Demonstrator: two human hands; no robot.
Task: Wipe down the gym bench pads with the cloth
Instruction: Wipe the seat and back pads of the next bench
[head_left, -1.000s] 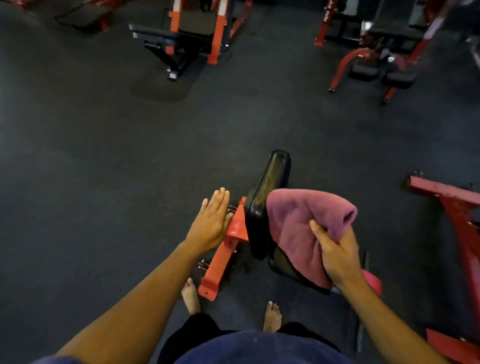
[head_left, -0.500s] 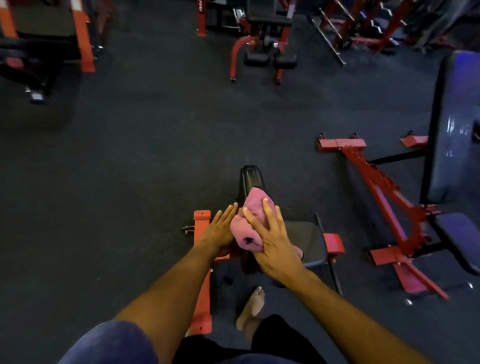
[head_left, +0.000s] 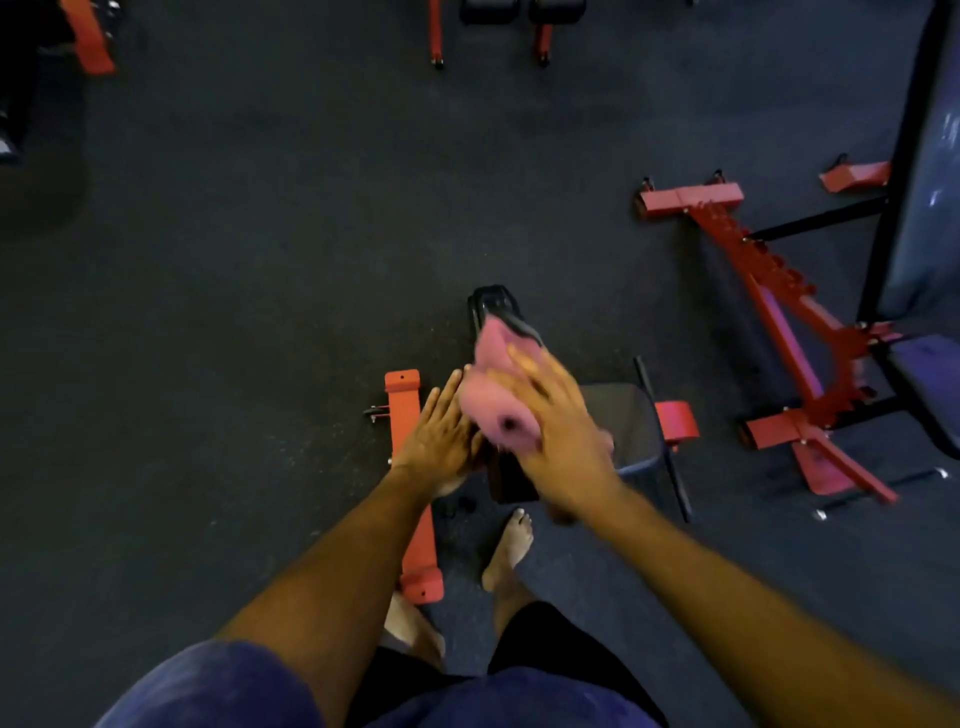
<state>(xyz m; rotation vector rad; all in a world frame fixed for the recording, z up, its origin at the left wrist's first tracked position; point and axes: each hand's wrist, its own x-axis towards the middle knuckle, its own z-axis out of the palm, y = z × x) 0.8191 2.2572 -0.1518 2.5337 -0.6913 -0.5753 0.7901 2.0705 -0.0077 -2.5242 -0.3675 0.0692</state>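
Fingers: right hand (head_left: 563, 441) spread flat on cloth (head_left: 496, 395), left hand (head_left: 441, 431) open beside | backrest pad (head_left: 496, 306) runs away ahead | right nearer

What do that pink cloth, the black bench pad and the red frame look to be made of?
Pink cloth: soft, fuzzy fabric, probably terry or microfibre; it bunches under the right hand.
Black back pad: seemingly vinyl or leatherette over padding; slight sheen.
Red frame: apparently painted metal; flat bar with straight edges.
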